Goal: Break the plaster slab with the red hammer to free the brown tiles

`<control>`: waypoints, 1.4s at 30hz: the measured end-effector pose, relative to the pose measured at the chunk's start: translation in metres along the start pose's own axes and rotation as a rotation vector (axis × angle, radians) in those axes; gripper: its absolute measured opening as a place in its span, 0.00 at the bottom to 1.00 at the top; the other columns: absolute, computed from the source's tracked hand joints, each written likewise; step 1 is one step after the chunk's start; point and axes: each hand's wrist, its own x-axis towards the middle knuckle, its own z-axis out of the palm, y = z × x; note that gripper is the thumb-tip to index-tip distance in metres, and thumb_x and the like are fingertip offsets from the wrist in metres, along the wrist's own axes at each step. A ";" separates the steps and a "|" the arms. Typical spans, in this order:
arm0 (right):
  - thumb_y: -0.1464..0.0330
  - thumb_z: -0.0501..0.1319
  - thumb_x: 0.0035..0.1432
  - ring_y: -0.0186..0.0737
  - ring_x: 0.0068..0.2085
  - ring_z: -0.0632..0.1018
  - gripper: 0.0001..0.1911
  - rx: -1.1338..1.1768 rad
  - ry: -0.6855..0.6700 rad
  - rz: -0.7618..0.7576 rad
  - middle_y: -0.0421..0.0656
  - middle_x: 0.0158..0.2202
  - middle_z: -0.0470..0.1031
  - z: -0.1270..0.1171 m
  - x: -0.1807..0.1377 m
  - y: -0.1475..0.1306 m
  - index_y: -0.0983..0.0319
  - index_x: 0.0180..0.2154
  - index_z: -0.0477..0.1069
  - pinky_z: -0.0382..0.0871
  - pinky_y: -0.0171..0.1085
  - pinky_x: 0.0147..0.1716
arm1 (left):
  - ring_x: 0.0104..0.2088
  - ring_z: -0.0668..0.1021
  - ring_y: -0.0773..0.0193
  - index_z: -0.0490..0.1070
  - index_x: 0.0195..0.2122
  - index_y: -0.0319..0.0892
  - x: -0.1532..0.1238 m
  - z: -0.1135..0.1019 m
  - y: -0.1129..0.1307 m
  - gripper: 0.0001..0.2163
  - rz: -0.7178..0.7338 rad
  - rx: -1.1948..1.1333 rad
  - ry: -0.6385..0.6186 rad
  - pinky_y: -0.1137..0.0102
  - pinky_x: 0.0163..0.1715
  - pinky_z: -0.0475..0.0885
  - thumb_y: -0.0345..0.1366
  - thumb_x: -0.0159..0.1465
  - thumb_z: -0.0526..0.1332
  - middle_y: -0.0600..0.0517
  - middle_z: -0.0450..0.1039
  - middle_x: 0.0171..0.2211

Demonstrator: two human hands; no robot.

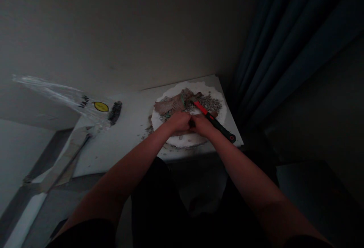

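My left hand point(181, 120) and my right hand point(201, 123) meet over a white round mat with a wavy edge point(224, 116). The fingers of both hands are curled closed around something small and dark between them, too hidden to name. Behind my right hand lies what looks like a hammer point(216, 122), with a red neck and a black grip. Its head end rests among the rubble and its grip points toward the near right corner. A crumpled brownish sheet point(170, 104) lies beyond my left hand. Grey crumbled bits point(209, 103) are heaped on the mat's far right.
The white table point(125, 153) carries the mat, with loose crumbs scattered at its left. A clear plastic bag with a yellow label point(101, 106) and dark contents stands farther left, near a cardboard strip point(66, 160). Dark curtains point(287, 47) hang at the right; a wall rises behind.
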 end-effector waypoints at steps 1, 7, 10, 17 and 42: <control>0.71 0.69 0.59 0.50 0.55 0.77 0.20 0.002 -0.002 0.001 0.56 0.54 0.77 0.000 0.000 0.000 0.66 0.52 0.73 0.68 0.43 0.54 | 0.46 0.82 0.47 0.78 0.47 0.35 0.000 0.000 0.000 0.16 0.002 0.000 0.003 0.63 0.44 0.73 0.36 0.62 0.60 0.38 0.81 0.44; 0.70 0.69 0.58 0.50 0.54 0.77 0.19 -0.003 0.007 -0.003 0.56 0.52 0.78 0.000 0.000 -0.001 0.67 0.51 0.73 0.68 0.44 0.54 | 0.46 0.82 0.46 0.78 0.47 0.34 0.000 0.002 -0.001 0.16 0.018 0.003 0.022 0.63 0.45 0.74 0.35 0.61 0.60 0.37 0.80 0.44; 0.70 0.69 0.59 0.51 0.54 0.78 0.20 -0.008 -0.001 0.001 0.56 0.53 0.78 -0.002 -0.001 -0.002 0.67 0.52 0.73 0.69 0.44 0.54 | 0.46 0.82 0.46 0.78 0.47 0.34 0.001 0.003 -0.001 0.16 0.019 0.002 0.026 0.62 0.45 0.74 0.35 0.61 0.60 0.36 0.80 0.43; 0.71 0.69 0.58 0.49 0.54 0.78 0.20 -0.017 -0.009 -0.004 0.56 0.53 0.78 -0.001 0.000 -0.001 0.68 0.52 0.73 0.68 0.42 0.54 | 0.46 0.82 0.46 0.78 0.47 0.33 0.001 0.005 -0.001 0.16 0.019 -0.004 0.033 0.62 0.45 0.74 0.35 0.61 0.60 0.36 0.80 0.44; 0.72 0.67 0.60 0.50 0.55 0.77 0.20 -0.034 -0.023 -0.021 0.57 0.54 0.77 -0.004 -0.002 -0.003 0.68 0.54 0.73 0.68 0.42 0.54 | 0.43 0.82 0.49 0.80 0.42 0.38 0.004 0.008 -0.008 0.15 -0.030 -0.084 0.021 0.64 0.41 0.73 0.40 0.59 0.61 0.41 0.82 0.42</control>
